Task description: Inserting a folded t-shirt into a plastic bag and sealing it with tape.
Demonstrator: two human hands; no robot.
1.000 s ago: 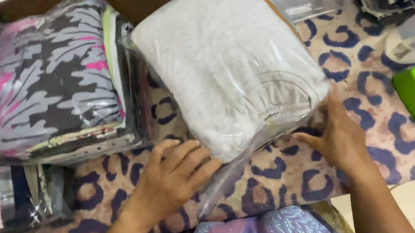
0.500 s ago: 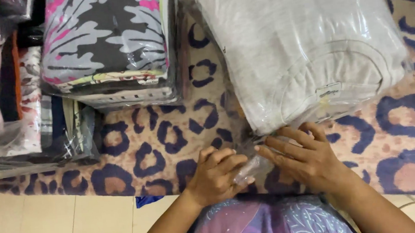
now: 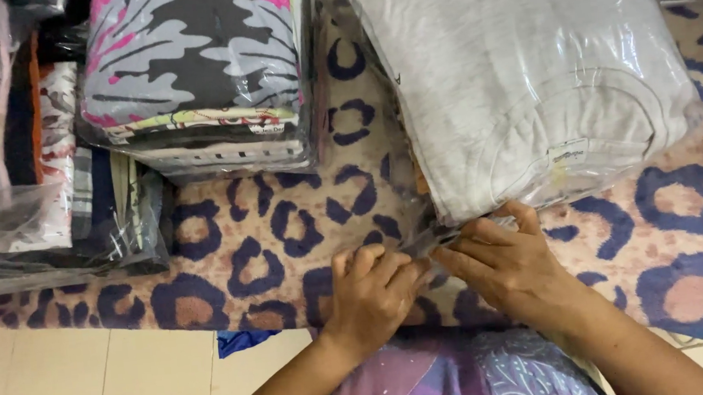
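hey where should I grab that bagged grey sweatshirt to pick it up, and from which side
Probably by its two long sides, one hand each, coming from the near end. The grey sweatshirt lies flat and bulky, and its clear bag is slick, with a loose flap pinched by the left hand and right hand; the flap alone might slip.

A plush blanket [image 3: 264,254] with a pinkish-tan ground and dark blue leopard rings covers the surface that carries everything; its near edge runs across the lower part of the view. Below that edge lies a floor of pale cream tiles [image 3: 74,386] with thin grout lines, and a scrap of blue cloth [image 3: 242,341] shows just under the blanket's edge. The light is soft and even and throws glare on clear plastic wrapping. Along the blanket's left edge stand stacks of folded, bagged garments [image 3: 15,165]; a grey, pink and white patterned bundle [image 3: 190,60] rests at its far edge.
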